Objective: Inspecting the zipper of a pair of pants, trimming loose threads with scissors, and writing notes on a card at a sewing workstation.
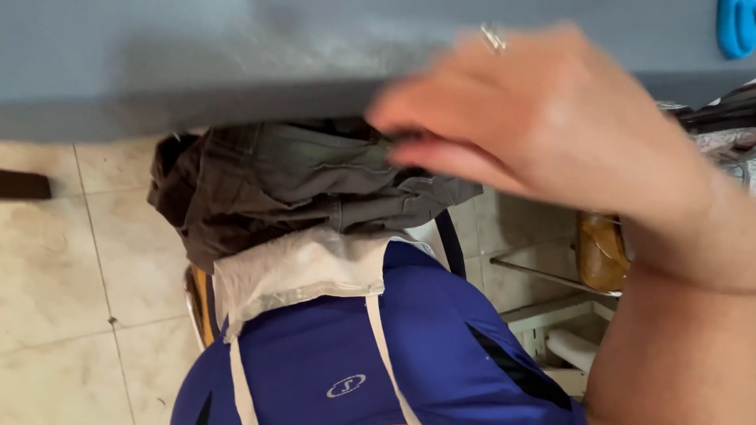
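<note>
Right hand [560, 118]: mine, ring on one finger, fingers [416, 116] stretched long and nearly flat, tips at the top of the dark trousers [286, 179]; whether they grip the cloth I cannot tell, being blurred. Trousers: bunched under the grey board's [147, 49] edge, above white cloth [299, 268] and my blue shirt [346, 356]. Left hand: unseen.

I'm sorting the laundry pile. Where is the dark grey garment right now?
In the head view, the dark grey garment is at centre, bunched beneath the grey board's edge, at the right hand's fingertips, above the white cloth.
</note>
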